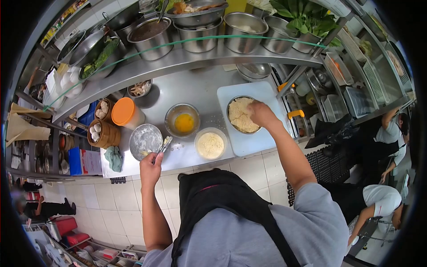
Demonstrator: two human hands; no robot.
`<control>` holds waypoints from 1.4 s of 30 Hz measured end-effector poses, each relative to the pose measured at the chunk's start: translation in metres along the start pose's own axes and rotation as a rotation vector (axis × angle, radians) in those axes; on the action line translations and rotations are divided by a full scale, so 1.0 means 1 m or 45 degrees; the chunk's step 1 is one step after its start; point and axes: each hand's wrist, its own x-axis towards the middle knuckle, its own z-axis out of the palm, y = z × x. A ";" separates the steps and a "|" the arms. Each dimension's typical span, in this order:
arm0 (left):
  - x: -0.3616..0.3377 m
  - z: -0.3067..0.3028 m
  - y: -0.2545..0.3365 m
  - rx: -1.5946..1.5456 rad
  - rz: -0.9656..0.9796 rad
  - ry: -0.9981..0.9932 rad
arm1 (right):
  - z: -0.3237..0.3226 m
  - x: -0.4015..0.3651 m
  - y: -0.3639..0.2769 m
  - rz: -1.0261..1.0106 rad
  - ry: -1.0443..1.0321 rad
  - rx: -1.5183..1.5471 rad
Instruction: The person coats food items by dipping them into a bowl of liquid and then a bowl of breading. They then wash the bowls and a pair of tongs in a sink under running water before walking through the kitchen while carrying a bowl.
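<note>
My left hand is closed around metal tongs, whose tips lie over the right rim of a steel bowl of white flour. A small pale piece shows at the tongs. My right hand reaches into a steel bowl of breadcrumbs, fingers bent together at the crumbs; anything in them is hidden. That bowl stands on a pale cutting board. Between my hands are a bowl of beaten egg and a clear tub of crumbs.
An orange-lidded tub, bamboo steamers and a green cloth stand at the left. An overhead shelf carries steel pots and leafy greens. Orange handles stick out at the right. Other people work at the right.
</note>
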 end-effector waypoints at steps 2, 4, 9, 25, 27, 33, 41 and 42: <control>0.005 -0.003 -0.001 0.003 -0.005 0.017 | -0.024 -0.009 -0.012 0.076 0.092 0.291; 0.004 -0.008 -0.003 -0.001 0.006 0.031 | -0.035 -0.021 -0.026 0.145 0.148 0.603; 0.013 -0.022 -0.039 0.040 -0.124 0.179 | -0.012 -0.045 -0.069 0.735 -0.008 2.121; 0.059 -0.013 -0.206 0.164 -0.541 0.350 | 0.082 -0.006 -0.260 1.349 -1.026 2.887; 0.063 -0.007 -0.204 0.118 -0.505 0.343 | 0.108 0.019 -0.283 1.463 -0.948 2.895; 0.063 -0.025 -0.177 0.166 -0.397 0.331 | 0.219 0.063 -0.297 1.867 -0.282 2.668; 0.069 -0.090 -0.173 0.078 -0.258 0.258 | 0.146 0.054 -0.336 1.514 -0.370 2.084; 0.073 -0.096 -0.178 0.019 -0.225 0.249 | 0.136 0.054 -0.345 1.523 -0.361 2.077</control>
